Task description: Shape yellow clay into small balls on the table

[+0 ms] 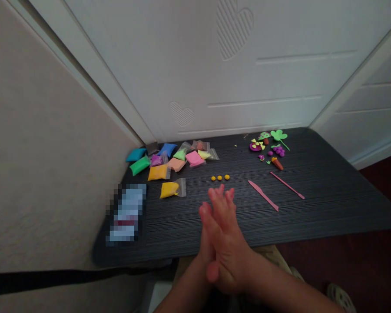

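Note:
My left hand (204,232) and my right hand (230,243) are pressed palm to palm above the near edge of the dark table (329,204), fingers stretched forward. The right hand lies over the left. Whatever is between the palms is hidden. Just beyond the fingertips three small yellow clay balls (219,177) lie in a row. A flat pink modelling knife (263,195) and a thin pink stick tool (287,185) lie to the right of my hands.
Several small bags of coloured clay (169,161) are heaped at the back left, with a yellow bag (172,188) nearest. Finished clay figures (270,148) sit at the back right. A blurred packet (127,213) lies at the left edge. A white door stands behind.

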Tool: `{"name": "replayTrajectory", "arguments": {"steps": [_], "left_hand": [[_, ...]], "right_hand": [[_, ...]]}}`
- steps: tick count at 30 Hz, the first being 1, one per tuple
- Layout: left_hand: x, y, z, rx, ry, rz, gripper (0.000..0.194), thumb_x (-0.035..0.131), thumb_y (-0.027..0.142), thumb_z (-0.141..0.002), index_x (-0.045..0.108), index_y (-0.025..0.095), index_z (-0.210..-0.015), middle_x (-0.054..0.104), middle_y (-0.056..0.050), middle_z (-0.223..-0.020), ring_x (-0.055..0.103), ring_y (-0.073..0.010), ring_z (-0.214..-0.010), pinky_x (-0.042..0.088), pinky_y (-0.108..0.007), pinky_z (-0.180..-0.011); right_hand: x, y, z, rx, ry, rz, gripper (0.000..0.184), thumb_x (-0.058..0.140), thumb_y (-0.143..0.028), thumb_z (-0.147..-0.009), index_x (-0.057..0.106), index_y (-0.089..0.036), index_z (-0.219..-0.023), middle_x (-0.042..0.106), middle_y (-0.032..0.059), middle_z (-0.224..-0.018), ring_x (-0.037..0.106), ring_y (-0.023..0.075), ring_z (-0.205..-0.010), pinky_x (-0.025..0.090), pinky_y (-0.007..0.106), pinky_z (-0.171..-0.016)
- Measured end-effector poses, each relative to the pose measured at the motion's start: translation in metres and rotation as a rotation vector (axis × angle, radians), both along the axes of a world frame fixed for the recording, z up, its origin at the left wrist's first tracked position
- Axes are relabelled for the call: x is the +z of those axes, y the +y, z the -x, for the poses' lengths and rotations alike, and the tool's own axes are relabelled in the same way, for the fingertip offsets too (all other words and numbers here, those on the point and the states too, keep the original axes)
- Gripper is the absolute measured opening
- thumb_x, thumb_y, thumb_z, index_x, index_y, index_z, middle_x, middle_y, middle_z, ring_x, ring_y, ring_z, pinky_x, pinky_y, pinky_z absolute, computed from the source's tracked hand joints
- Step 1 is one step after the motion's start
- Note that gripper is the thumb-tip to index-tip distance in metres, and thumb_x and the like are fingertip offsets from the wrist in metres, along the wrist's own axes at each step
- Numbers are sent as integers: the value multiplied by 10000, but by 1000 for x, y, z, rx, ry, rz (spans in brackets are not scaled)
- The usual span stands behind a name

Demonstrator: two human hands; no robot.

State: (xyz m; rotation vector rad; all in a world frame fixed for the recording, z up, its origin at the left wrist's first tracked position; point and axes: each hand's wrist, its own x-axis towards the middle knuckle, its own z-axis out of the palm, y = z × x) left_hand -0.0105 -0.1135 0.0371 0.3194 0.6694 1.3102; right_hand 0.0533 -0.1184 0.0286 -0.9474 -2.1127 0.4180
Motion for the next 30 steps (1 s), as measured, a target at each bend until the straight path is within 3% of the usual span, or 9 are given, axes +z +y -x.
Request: {"name": "replayTrajectory", "arguments": {"steps": [2,5,11,14,17,19,21,26,30], "left_hand": [[-3,-3,-7,-5,-74,4,582,441,622,-735,370,411,-1272,446,40,-1335,291,-233,-1297,260,-405,-1037],[-5,-5,-13,-167,-212,134,513,415,552,-793,487,275,-1218,562,-60,-1205,459,-254,-1174,365,-416,-964],[-18,2,-5,-203,-257,309,331,429,369,-856,615,106,-934,671,-79,-833,634,-134,-749,503,-238,-690],[-21,5,3,-143,-191,367,284,456,355,-848,601,118,-791,581,6,-517,511,-59,-407,393,-152,-393],[-19,7,8,-130,-217,320,302,454,339,-852,548,141,-643,290,89,-319,242,-26,-259,159,-134,-290],[-16,9,9,-153,-248,300,323,448,330,-853,519,145,-597,218,93,-328,201,-27,-276,138,-141,-308],[-12,11,8,-165,-255,297,304,448,314,-846,525,143,-607,267,76,-379,266,-34,-325,191,-144,-335],[-2,13,8,-177,-248,259,221,425,189,-819,607,88,-894,530,-41,-690,492,-88,-595,386,-187,-475],[-2,11,12,-164,-221,248,300,454,94,-789,565,84,-1068,595,-107,-915,558,-106,-747,455,-182,-582]], "right_hand": [[7,8,0,-99,5,12,712,44,-647,-806,113,-253,-1395,-35,76,-1486,48,325,-1339,33,589,-1030],[16,20,-6,-226,-55,30,659,155,-592,-842,253,-198,-1361,75,96,-1476,68,308,-1340,34,571,-1042],[31,20,-40,-311,9,-34,371,426,-308,-845,469,-198,-1197,402,80,-1340,313,235,-1266,174,506,-1058],[16,24,-77,-417,-18,7,256,466,-253,-835,558,-213,-1070,591,64,-1105,505,195,-1081,355,422,-964],[-13,29,-114,-610,-280,105,239,486,-298,-818,602,-185,-993,627,82,-983,564,215,-933,429,401,-832],[-30,28,-130,-630,-341,146,224,495,-298,-806,621,-175,-945,642,84,-908,586,218,-852,444,391,-766],[-40,24,-138,-633,-363,170,211,489,-301,-806,632,-185,-909,649,72,-860,595,208,-807,444,373,-730],[-43,17,-143,-672,-385,206,208,469,-306,-815,635,-200,-883,657,47,-849,601,180,-762,430,339,-706],[-47,18,-152,-728,-380,214,211,484,-323,-803,634,-198,-881,656,41,-823,592,181,-710,428,333,-655]]}}
